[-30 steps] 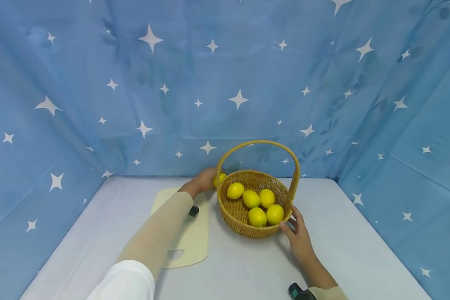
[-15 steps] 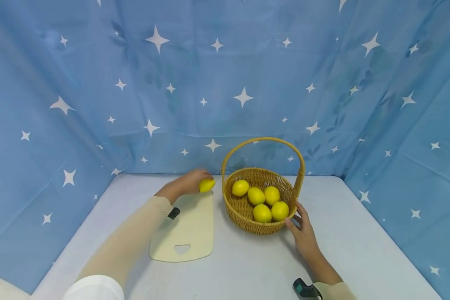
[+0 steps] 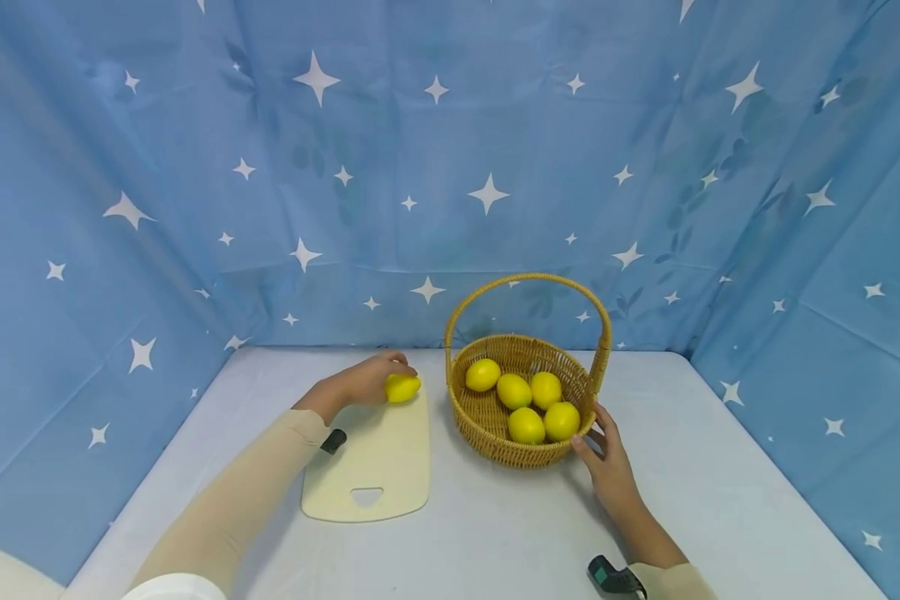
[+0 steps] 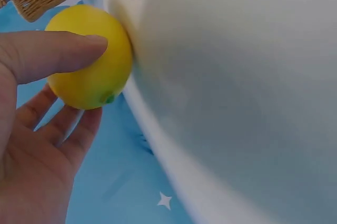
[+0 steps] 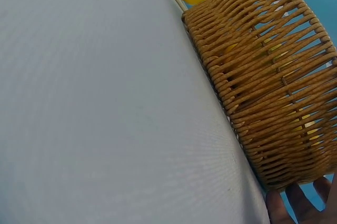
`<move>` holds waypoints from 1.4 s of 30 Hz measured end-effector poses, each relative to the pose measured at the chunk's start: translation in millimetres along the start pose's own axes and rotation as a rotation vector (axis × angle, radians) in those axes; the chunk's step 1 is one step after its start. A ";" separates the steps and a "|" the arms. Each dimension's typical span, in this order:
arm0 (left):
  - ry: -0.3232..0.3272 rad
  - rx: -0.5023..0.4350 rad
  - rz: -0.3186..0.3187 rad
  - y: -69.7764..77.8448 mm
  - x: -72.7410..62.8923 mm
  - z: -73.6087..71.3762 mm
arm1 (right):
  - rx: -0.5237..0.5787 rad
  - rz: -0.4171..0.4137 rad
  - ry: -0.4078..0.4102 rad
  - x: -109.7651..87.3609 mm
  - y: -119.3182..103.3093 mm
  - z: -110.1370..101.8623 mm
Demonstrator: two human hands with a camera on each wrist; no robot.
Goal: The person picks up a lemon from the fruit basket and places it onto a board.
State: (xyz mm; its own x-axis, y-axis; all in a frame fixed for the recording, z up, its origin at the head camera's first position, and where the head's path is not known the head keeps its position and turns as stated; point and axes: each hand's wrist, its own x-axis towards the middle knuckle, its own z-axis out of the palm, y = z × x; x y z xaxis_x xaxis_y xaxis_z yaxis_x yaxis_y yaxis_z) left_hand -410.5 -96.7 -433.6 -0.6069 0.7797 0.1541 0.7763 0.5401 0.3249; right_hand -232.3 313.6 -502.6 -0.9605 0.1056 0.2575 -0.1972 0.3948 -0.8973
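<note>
Five yellow lemons (image 3: pixel 514 391) sit in one basket (image 3: pixel 495 450). The left hand (image 3: pixel 367 382) pinches one more lemon (image 3: pixel 402 388), so that makes six. This lemon is over the far end of one cutting board (image 3: pixel 375 458); I cannot tell if they touch. The right hand (image 3: pixel 607 467) holds the basket's side. Only the left wrist view shows the held lemon's green tip (image 4: pixel 109 99). The right wrist view shows fingers low on the basket's outside, which the head view hides.

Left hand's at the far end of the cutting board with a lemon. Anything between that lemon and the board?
Nothing visible stands between the lemon and the cutting board. The wicker basket stands to the board's right, out of the way.
</note>
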 end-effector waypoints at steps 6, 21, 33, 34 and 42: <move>0.047 -0.047 -0.032 -5.1 -3.6 5.8 | 0.005 0.003 -0.002 -0.3 0.2 1.8; 0.087 -0.163 -0.203 -18.8 6.4 11.9 | -0.017 0.012 0.001 1.4 1.6 -0.6; 0.099 -0.158 -0.216 -18.0 5.8 11.6 | -0.016 0.009 -0.003 1.4 1.0 -2.4; 0.102 -0.166 -0.221 -18.3 5.7 12.0 | -0.015 0.010 -0.003 1.4 1.1 -2.5; 0.109 -0.185 -0.236 -19.4 2.7 14.1 | -0.017 0.020 -0.009 1.5 -0.4 -1.2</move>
State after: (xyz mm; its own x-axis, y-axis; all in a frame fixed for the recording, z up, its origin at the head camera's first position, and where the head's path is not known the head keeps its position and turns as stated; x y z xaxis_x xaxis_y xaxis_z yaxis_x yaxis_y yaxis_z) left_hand -424.8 -100.6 -452.6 -0.7890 0.5956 0.1507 0.5742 0.6276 0.5258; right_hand -233.4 314.6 -501.4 -0.9660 0.1059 0.2360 -0.1742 0.4083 -0.8961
